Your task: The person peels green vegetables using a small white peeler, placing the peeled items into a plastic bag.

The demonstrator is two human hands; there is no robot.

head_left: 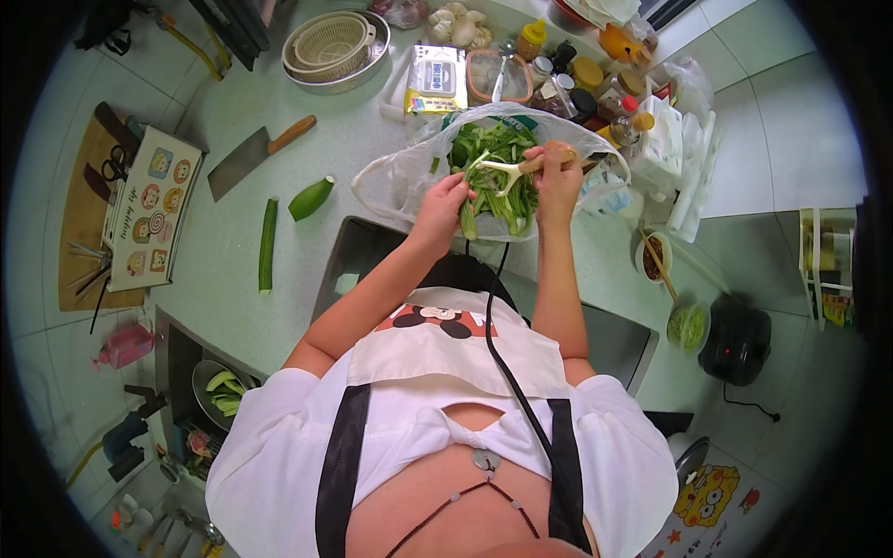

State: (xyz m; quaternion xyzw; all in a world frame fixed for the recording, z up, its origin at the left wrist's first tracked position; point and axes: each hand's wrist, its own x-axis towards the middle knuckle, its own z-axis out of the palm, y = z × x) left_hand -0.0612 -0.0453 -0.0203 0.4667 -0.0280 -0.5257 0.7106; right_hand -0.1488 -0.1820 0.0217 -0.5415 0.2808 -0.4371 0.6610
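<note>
My right hand (556, 181) is closed around the wooden handle of a Y-shaped peeler (507, 170), whose pale forked head points left. My left hand (443, 209) is closed in a pinch by the peeler's head, at a thin green vegetable strip (468, 219); whether this is a peel or a stalk I cannot tell. Both hands are over a white plastic bag (395, 177) that lies open on the counter. Green leaves and peelings (507, 139) fill the bag.
Left on the counter lie a cleaver (244, 160), a cucumber (268, 244) and a cut green vegetable piece (311, 198). Behind the bag stand colanders (327, 45) and several seasoning jars (586, 74). A sink (349, 251) is before me; bowls (654, 256) stand at right.
</note>
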